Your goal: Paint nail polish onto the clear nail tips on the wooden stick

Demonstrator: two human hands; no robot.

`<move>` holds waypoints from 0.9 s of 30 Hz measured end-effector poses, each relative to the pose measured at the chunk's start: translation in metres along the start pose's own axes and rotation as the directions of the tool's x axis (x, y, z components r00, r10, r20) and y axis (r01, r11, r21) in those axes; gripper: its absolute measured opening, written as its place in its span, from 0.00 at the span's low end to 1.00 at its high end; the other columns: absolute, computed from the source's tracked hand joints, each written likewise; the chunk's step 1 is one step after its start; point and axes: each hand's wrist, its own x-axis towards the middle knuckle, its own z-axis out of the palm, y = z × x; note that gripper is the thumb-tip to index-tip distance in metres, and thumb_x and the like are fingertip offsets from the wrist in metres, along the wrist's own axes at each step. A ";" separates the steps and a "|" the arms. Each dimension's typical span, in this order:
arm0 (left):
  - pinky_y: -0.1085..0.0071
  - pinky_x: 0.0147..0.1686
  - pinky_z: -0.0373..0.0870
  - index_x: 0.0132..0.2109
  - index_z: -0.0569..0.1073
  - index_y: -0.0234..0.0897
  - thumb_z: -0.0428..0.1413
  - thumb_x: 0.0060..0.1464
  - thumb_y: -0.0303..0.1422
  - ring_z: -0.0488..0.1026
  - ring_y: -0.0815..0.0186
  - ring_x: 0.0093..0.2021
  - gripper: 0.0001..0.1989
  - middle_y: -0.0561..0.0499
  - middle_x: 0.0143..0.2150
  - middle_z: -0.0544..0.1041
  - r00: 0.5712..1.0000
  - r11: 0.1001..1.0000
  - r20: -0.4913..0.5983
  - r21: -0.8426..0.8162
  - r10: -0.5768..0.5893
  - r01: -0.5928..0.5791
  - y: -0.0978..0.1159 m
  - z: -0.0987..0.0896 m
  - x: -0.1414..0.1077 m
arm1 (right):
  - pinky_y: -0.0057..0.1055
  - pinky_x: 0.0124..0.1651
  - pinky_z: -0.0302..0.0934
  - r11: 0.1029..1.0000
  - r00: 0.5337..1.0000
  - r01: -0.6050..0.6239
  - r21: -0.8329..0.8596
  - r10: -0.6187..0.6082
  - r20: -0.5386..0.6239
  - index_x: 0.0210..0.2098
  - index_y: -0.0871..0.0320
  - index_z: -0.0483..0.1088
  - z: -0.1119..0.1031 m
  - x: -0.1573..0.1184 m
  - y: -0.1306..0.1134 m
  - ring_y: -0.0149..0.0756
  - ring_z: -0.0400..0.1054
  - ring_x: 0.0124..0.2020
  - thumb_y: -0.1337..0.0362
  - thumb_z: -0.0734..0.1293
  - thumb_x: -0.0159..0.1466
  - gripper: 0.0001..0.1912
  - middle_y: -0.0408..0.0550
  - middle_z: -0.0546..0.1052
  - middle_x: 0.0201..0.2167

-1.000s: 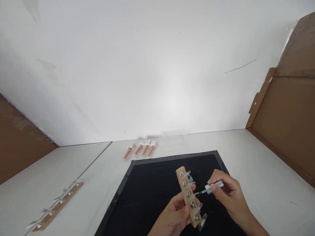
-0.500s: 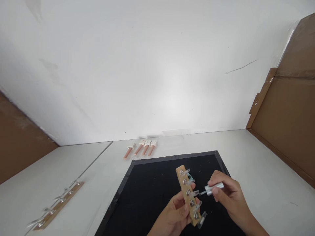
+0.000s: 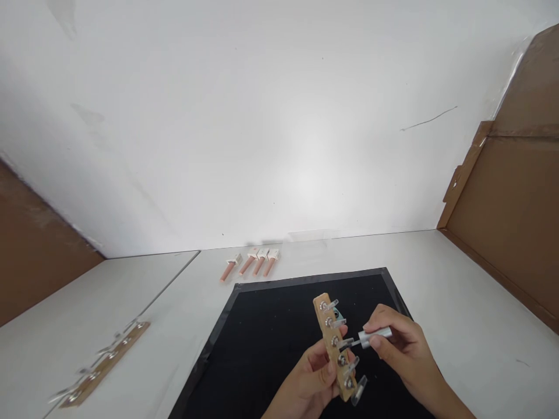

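My left hand (image 3: 312,378) is closed around a wooden strip (image 3: 325,336), held at a slant over the black mat. Along the strip sits a row of several clear false nail tips on round metal mounts, pointing right. Behind the strip shows part of a small teal object (image 3: 339,315); most of it is hidden. My right hand (image 3: 408,352) pinches the silver handle of a nail polish brush (image 3: 376,336). The brush's dark end is at the middle nail tip (image 3: 346,344) and appears to touch it.
A black mat (image 3: 262,337) with taped edges covers the table's middle. Beyond it lie several pink-handled pieces with white square ends (image 3: 261,265). A second wooden strip with clear tips (image 3: 105,366) lies at left. Cardboard panels (image 3: 502,215) flank the white wall.
My right hand has moved slightly left, bringing the brush from just beside the middle nail tip onto it. My left hand and the strip stay nearly still.
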 end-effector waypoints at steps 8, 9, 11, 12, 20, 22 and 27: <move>0.72 0.34 0.64 0.38 0.79 0.38 0.69 0.29 0.33 0.72 0.71 0.28 0.22 0.53 0.27 0.78 1.000 1.000 -0.014 0.007 -0.015 0.015 0.004 0.003 -0.003 | 0.23 0.22 0.53 0.999 0.999 0.017 -0.039 -0.019 -0.044 0.32 0.50 0.73 0.000 0.002 -0.001 0.29 0.59 0.22 0.67 0.66 0.61 0.05 0.40 0.66 0.22; 0.72 0.34 0.64 0.38 0.79 0.38 0.69 0.29 0.33 0.72 0.71 0.29 0.22 0.53 0.27 0.78 1.000 1.000 -0.015 0.008 -0.014 0.014 0.004 0.003 -0.004 | 0.23 0.21 0.53 0.999 0.999 0.013 -0.042 -0.015 -0.052 0.31 0.51 0.73 0.000 0.002 -0.001 0.29 0.58 0.22 0.67 0.66 0.61 0.05 0.40 0.66 0.22; 0.72 0.35 0.63 0.38 0.79 0.38 0.69 0.30 0.33 0.72 0.71 0.29 0.21 0.53 0.28 0.77 1.000 1.000 -0.011 0.011 -0.013 0.013 0.004 0.002 -0.005 | 0.22 0.20 0.51 0.999 0.998 0.000 -0.048 -0.003 -0.069 0.30 0.52 0.72 0.001 0.002 -0.002 0.29 0.57 0.21 0.66 0.66 0.61 0.05 0.40 0.66 0.22; 0.71 0.35 0.63 0.38 0.79 0.38 0.69 0.30 0.33 0.72 0.71 0.29 0.21 0.53 0.28 0.77 1.000 1.000 -0.006 0.013 -0.014 0.014 0.004 0.001 -0.005 | 0.22 0.19 0.51 0.999 0.997 -0.009 -0.052 0.004 -0.080 0.29 0.52 0.72 0.001 0.002 -0.002 0.29 0.57 0.21 0.65 0.65 0.61 0.05 0.40 0.66 0.22; 0.71 0.36 0.62 0.40 0.78 0.39 0.68 0.32 0.34 0.70 0.70 0.30 0.22 0.52 0.30 0.76 1.000 0.997 0.017 0.071 -0.018 0.017 0.002 -0.006 -0.005 | 0.24 0.18 0.50 0.994 0.979 -0.104 -0.027 0.097 -0.179 0.26 0.55 0.70 -0.001 0.002 -0.002 0.27 0.53 0.18 0.58 0.65 0.61 0.11 0.40 0.63 0.21; 0.71 0.35 0.62 0.39 0.79 0.39 0.68 0.31 0.34 0.70 0.70 0.29 0.22 0.52 0.29 0.76 1.000 0.995 0.011 0.099 -0.016 0.015 0.001 -0.006 -0.004 | 0.24 0.19 0.51 0.993 0.976 -0.116 0.034 0.121 -0.179 0.27 0.54 0.71 -0.001 0.001 0.001 0.26 0.53 0.17 0.57 0.65 0.62 0.10 0.39 0.63 0.22; 0.70 0.35 0.61 0.37 0.79 0.36 0.68 0.30 0.36 0.69 0.66 0.31 0.21 0.50 0.29 0.75 1.000 0.983 0.019 0.184 -0.009 0.005 0.000 -0.004 -0.003 | 0.24 0.20 0.52 0.982 0.979 -0.122 0.141 0.142 -0.144 0.30 0.52 0.73 -0.001 -0.001 0.004 0.23 0.54 0.16 0.57 0.66 0.61 0.07 0.38 0.63 0.23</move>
